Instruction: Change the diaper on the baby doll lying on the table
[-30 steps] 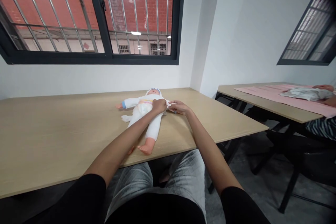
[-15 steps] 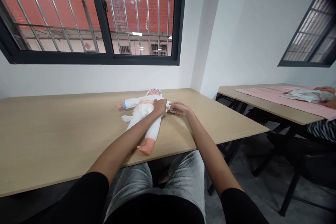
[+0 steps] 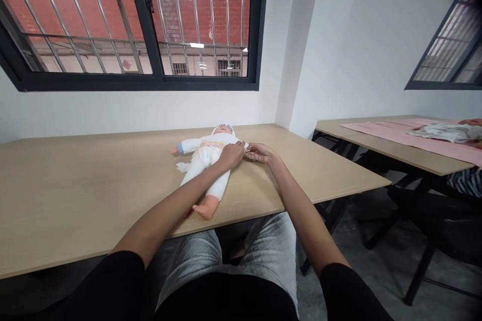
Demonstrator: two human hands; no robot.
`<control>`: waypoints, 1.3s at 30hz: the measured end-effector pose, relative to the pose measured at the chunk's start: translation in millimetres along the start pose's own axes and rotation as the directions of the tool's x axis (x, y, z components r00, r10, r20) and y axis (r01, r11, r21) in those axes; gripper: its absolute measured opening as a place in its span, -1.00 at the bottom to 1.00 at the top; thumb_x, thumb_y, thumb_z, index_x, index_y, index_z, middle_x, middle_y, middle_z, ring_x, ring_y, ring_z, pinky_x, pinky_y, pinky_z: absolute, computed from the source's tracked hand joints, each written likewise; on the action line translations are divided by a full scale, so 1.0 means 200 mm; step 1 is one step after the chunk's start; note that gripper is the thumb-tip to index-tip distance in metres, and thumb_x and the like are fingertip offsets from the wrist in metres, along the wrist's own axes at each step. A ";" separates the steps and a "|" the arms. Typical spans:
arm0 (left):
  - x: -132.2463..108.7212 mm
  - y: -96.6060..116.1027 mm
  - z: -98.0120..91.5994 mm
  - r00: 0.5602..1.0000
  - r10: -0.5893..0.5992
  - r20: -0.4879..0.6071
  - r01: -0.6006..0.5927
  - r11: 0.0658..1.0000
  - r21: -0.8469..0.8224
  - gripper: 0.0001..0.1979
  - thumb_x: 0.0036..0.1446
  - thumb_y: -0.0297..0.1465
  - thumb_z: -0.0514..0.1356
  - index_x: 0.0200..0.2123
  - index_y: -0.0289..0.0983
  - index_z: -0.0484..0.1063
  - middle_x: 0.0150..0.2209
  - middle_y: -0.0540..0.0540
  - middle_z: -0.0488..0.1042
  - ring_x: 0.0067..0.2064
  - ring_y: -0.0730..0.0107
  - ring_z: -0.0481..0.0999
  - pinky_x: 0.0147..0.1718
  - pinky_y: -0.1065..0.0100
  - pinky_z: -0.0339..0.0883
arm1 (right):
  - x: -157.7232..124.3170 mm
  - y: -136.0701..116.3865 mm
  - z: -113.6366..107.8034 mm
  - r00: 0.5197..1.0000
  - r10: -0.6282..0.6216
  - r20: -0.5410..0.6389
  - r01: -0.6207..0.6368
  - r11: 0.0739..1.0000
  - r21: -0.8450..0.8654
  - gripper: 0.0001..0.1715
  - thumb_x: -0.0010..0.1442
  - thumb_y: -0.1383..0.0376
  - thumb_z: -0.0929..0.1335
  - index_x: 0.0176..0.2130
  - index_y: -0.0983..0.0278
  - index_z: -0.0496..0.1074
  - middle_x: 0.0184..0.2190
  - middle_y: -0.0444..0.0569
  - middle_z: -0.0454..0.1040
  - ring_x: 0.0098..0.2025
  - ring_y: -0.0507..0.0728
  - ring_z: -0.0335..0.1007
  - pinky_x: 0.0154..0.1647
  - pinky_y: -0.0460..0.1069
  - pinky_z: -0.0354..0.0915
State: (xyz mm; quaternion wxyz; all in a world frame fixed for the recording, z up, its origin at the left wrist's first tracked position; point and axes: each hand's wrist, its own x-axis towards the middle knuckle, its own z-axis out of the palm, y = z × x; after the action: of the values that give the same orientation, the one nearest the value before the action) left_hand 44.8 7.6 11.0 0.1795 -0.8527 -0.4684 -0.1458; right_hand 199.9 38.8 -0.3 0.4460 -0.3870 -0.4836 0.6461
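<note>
A baby doll (image 3: 205,160) in a white suit and cap lies face up on the wooden table (image 3: 75,195), head toward the window. My left hand (image 3: 231,154) rests on the doll's right side, fingers pinched on the white sleeve. My right hand (image 3: 259,153) meets it there, fingers closed on the end of the same sleeve. The doll's arm inside that sleeve is hidden by my hands. One bare pink foot (image 3: 203,209) points toward me.
A second table (image 3: 376,143) stands to the right with a pink cloth (image 3: 399,133) and another doll in grey clothes (image 3: 448,131). A person's striped sleeve (image 3: 467,180) shows at its far right edge. A barred window (image 3: 131,20) fills the wall behind.
Both hands have stayed at the doll's sleeve, with the fingers shifting slightly closer together. The view has tilted a little.
</note>
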 end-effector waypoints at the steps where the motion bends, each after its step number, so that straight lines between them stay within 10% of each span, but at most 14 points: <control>1: -0.01 0.01 0.00 1.000 0.001 0.004 -0.001 1.000 -0.006 -0.74 0.23 -0.42 -0.14 -0.08 -0.33 0.21 -0.19 -0.21 0.38 -0.24 0.20 0.44 -0.37 0.30 0.18 | 0.00 0.00 0.01 1.000 0.018 0.013 -0.019 0.999 0.036 -0.88 -0.04 0.54 0.30 -0.50 0.35 0.28 -0.58 -0.11 0.36 -0.52 -0.07 0.34 -0.39 -0.19 0.38; 13: -0.19 0.14 -0.11 0.992 0.084 -0.098 -0.074 0.992 0.105 -0.61 0.22 -0.31 -0.14 -0.01 -0.39 0.25 -0.18 -0.31 0.38 -0.17 0.04 0.39 -0.26 0.14 0.16 | -0.02 0.00 0.06 0.994 -0.084 0.074 0.080 0.995 0.051 -0.92 -0.05 0.52 0.32 -0.49 0.38 0.34 -0.59 -0.12 0.38 -0.56 -0.06 0.31 -0.50 -0.19 0.33; 27: -0.23 0.17 -0.14 0.962 0.242 0.130 -0.256 0.962 0.098 -0.71 0.12 -0.55 -0.04 -0.40 -0.46 0.48 -0.44 -0.29 0.46 -0.32 0.11 0.45 -0.34 0.14 0.17 | -0.10 -0.06 0.12 0.990 -0.102 0.101 0.093 0.992 0.090 -0.85 -0.06 0.60 0.30 -0.52 0.41 0.36 -0.57 -0.05 0.43 -0.49 -0.02 0.40 -0.38 -0.17 0.41; 39: -0.23 0.18 -0.09 0.979 0.197 -0.057 -0.189 0.973 0.131 -0.63 0.18 -0.37 -0.08 -0.16 -0.51 0.38 -0.20 -0.42 0.43 -0.15 0.02 0.38 -0.12 0.00 0.08 | -0.10 -0.06 0.13 0.999 -0.032 0.020 0.028 0.990 0.140 -0.82 -0.05 0.61 0.24 -0.49 0.40 0.34 -0.63 -0.05 0.40 -0.57 -0.04 0.36 -0.47 -0.21 0.38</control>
State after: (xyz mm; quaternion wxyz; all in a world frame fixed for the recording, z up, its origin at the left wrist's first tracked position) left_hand 49.9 -52.0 2.1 0.2619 -0.8758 -0.3849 -0.1276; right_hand 183.2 14.3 18.9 0.4762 -0.3401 -0.4478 0.6760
